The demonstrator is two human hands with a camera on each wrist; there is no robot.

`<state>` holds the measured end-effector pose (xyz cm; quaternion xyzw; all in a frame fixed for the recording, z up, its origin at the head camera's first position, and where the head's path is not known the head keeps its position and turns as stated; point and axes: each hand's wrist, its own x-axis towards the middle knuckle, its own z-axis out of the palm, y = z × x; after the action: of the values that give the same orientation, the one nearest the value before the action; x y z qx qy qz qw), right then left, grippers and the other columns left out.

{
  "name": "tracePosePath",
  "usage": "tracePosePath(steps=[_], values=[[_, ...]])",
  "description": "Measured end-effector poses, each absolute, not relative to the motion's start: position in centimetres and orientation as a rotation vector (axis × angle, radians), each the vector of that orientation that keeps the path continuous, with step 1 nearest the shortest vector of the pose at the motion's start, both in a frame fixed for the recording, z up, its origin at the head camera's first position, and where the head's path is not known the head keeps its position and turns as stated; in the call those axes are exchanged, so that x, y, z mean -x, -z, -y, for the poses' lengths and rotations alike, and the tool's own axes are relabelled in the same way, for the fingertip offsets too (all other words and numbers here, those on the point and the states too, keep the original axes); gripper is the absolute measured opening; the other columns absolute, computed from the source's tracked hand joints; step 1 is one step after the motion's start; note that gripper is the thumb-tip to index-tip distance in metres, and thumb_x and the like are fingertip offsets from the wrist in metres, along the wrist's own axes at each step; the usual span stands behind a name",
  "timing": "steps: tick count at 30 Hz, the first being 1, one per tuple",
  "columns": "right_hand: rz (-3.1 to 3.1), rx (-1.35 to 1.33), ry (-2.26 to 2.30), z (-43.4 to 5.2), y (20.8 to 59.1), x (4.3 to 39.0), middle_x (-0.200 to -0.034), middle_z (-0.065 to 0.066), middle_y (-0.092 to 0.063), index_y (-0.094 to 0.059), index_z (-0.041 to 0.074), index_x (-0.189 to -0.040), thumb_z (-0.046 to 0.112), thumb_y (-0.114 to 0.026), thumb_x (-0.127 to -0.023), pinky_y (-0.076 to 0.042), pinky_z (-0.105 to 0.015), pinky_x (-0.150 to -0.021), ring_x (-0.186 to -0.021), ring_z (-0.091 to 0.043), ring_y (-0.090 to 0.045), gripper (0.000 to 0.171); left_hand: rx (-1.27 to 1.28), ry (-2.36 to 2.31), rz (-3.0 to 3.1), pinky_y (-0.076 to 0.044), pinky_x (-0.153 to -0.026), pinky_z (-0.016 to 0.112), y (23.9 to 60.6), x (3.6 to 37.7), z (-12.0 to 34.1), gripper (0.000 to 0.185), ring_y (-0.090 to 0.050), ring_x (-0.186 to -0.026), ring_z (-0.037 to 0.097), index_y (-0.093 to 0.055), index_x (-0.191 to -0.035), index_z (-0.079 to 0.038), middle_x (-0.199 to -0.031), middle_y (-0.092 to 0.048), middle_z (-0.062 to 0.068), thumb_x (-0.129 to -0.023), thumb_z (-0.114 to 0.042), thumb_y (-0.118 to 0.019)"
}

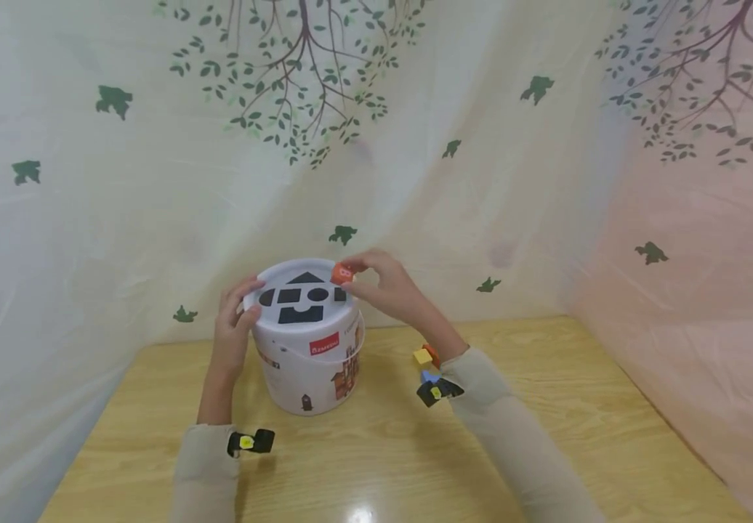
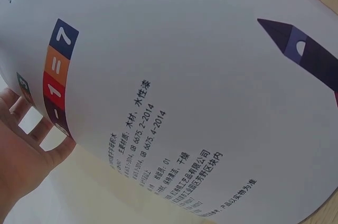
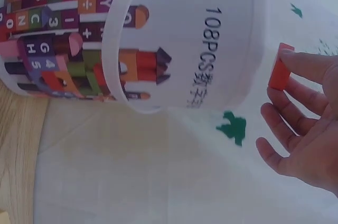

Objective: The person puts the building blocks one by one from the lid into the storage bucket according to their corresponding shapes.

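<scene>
Red block point(image 1: 341, 274) pinched between thumb and fingers of the right hand point(image 1: 386, 287), over the far right part of the lid point(image 1: 333, 314), near its square opening. One face, bearing a white character, is turned toward the head camera. From the right wrist the same block shows a narrow side, its long axis slightly slanted and running roughly along the lid's edge; whether block and lid touch cannot be told. The left hand point(image 1: 232, 319) grips the rim of the white bucket point(image 1: 298, 374) on its left side, fingers bent over the edge. The bucket stands upright on the bench point(image 1: 376, 436), its axis vertical. The left wrist view alone gives the small print and the coloured strip point(image 2: 55, 65) reading "1 = 7"; the right wrist view makes legible "108PCS" and the printed castle of blocks, crossed by the curved handle point(image 3: 110, 49). The lid is pierced by dark shapes, among them a triangle, a circle and an arch; the contents beneath are hidden. Yellow block point(image 1: 422, 357) and blue block point(image 1: 429, 376) lie by the right forearm
</scene>
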<state>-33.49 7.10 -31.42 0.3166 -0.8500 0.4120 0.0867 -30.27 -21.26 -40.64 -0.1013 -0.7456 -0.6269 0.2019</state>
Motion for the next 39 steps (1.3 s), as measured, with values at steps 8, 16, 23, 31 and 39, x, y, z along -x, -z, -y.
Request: tracePosePath(steps=[8, 16, 23, 31, 39], values=[[2.571, -1.045, -1.139, -3.4, 30.7, 33.7, -0.123, -0.007, -0.067, -0.065, 0.008, -0.13, 0.018, -0.073, -0.094, -0.052, -0.042, -0.106, -0.12, -0.021, -0.059, 0.039, 0.253, 1.754, 2.076, -0.019, -0.124, 0.063, 40.6, 30.1, 21.2, 0.047, -0.024, -0.153, 0.025, -0.053, -0.146, -0.014, -0.162, -0.032, 0.002, -0.102, -0.029, -0.048], [2.63, -1.097, -1.005, -0.7, 30.4, 34.2, -0.125, -0.008, -0.067, -0.064, 0.007, -0.133, 0.019, -0.074, -0.093, -0.049, -0.042, -0.108, -0.122, -0.023, -0.057, 0.044, 0.273, 1.754, 2.075, -0.02, -0.124, 0.064, 40.1, 30.3, 21.4, 0.047, -0.024, -0.152, 0.026, -0.052, -0.147, -0.013, -0.161, -0.032, 0.003, -0.102, -0.029, -0.049], [2.664, -1.095, -0.876, 0.7, 30.8, 34.4, -0.122, -0.008, -0.067, -0.063, 0.009, -0.135, 0.022, -0.074, -0.092, -0.051, -0.034, -0.101, -0.115, -0.021, -0.059, 0.045, 0.305, 1.76, 2.078, -0.022, -0.124, 0.063, 40.3, 30.4, 21.7, 0.046, -0.024, -0.152, 0.027, -0.051, -0.147, -0.011, -0.161, -0.031, 0.004, -0.103, -0.026, -0.049], [2.721, -1.056, -0.79, 1.2, 31.4, 34.5, -0.122, -0.005, -0.065, -0.066, 0.014, -0.131, 0.027, -0.073, -0.093, -0.051, -0.037, -0.097, -0.114, -0.02, -0.055, 0.041, 0.317, 1.774, 2.057, -0.022, -0.124, 0.063, 40.6, 30.3, 21.5, 0.046, -0.027, -0.148, 0.025, -0.051, -0.146, -0.008, -0.158, -0.032, 0.007, -0.102, -0.023, -0.049], [2.736, -1.067, -0.745, 1.1, 31.8, 34.7, -0.125, -0.003, -0.067, -0.065, 0.017, -0.132, 0.032, -0.072, -0.095, -0.049, -0.039, -0.101, -0.116, -0.019, -0.056, 0.04, 0.31, 1.781, 2.058, -0.022, -0.123, 0.063, 40.7, 30.3, 21.5, 0.046, -0.027, -0.148, 0.028, -0.051, -0.146, -0.008, -0.159, -0.032, 0.008, -0.102, -0.022, -0.049]])
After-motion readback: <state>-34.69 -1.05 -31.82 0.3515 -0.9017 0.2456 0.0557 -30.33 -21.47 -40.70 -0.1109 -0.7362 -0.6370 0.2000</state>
